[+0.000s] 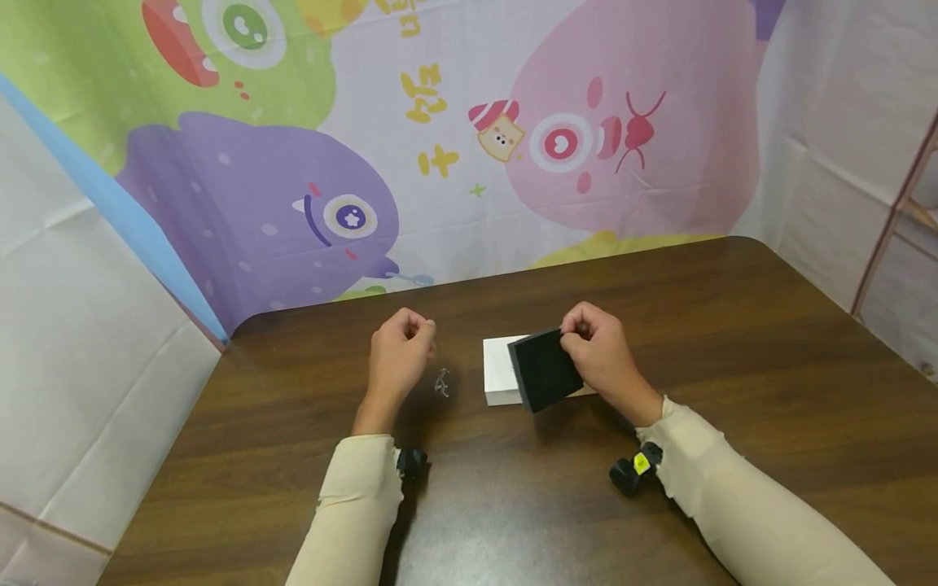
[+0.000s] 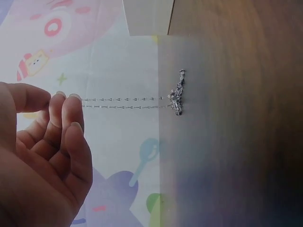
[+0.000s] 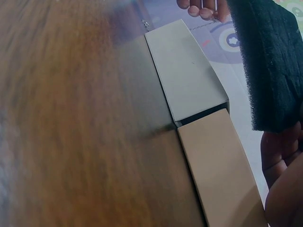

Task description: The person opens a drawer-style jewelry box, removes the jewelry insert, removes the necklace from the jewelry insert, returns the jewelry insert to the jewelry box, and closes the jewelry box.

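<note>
My left hand (image 1: 399, 350) pinches a thin silver necklace (image 2: 123, 107) between thumb and fingertips. Two strands of its chain hang down to a bunched, ornate silver cluster (image 1: 442, 382), just left of a white box (image 1: 501, 374). On the other side, my right hand (image 1: 601, 350) grips a square black foam pad (image 1: 545, 370) by its corner, tilted above the white box and hiding part of it. End to end with the white box lies a tan box part (image 3: 222, 165), with a dark gap between them in the right wrist view.
The brown wood-grain table (image 1: 498, 505) extends around both boxes. At its back edge hangs a cloth printed with cartoon monsters (image 1: 454, 146). Pale cloth panels (image 1: 88, 325) stand on both sides. Each wrist carries a small black camera (image 1: 412, 463).
</note>
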Demonstrator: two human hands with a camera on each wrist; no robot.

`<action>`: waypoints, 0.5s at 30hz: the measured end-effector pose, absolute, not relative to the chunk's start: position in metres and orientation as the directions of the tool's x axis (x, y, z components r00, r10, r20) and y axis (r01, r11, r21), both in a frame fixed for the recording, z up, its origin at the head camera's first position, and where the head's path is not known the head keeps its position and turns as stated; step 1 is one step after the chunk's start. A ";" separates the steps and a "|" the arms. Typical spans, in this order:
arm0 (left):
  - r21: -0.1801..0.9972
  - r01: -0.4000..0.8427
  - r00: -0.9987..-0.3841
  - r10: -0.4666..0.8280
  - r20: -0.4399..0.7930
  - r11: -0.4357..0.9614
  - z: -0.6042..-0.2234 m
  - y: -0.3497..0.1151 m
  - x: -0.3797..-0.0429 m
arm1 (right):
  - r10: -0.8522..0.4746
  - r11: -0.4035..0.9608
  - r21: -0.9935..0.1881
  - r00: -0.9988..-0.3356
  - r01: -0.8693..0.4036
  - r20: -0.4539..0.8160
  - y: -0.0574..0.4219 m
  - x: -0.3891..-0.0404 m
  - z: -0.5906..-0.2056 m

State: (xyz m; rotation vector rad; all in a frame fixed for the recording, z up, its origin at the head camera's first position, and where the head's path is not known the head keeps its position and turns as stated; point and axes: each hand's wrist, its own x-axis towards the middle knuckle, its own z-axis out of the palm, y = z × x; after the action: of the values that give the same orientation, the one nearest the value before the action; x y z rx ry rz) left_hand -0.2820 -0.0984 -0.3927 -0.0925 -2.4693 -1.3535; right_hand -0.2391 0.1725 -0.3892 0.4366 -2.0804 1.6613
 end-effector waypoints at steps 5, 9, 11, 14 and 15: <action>0.799 0.189 -0.953 -0.090 0.290 0.571 -0.394 -0.098 -0.283 | 0.030 0.226 -0.833 -0.851 -0.506 0.525 0.173 -0.239 -0.389; 0.789 0.163 -0.962 -0.081 0.260 0.593 -0.396 -0.099 -0.282 | 0.023 0.234 -0.834 -0.854 -0.500 0.519 0.173 -0.238 -0.390; 0.784 0.143 -0.968 -0.080 0.238 0.604 -0.397 -0.102 -0.281 | 0.015 0.234 -0.834 -0.855 -0.500 0.518 0.172 -0.238 -0.390; 0.778 0.134 -0.971 -0.077 0.228 0.614 -0.397 -0.104 -0.283 | 0.015 0.235 -0.828 -0.850 -0.509 0.526 0.172 -0.240 -0.388; 0.776 0.137 -0.970 -0.076 0.231 0.615 -0.396 -0.105 -0.283 | 0.017 0.234 -0.826 -0.848 -0.512 0.530 0.171 -0.240 -0.387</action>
State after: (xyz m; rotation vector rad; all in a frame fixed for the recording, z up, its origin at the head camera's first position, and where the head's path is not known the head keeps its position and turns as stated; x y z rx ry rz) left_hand -0.2834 -0.1049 -0.3963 -0.0500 -2.6000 -1.2794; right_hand -0.2402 0.1713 -0.3874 0.4537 -2.0819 1.6487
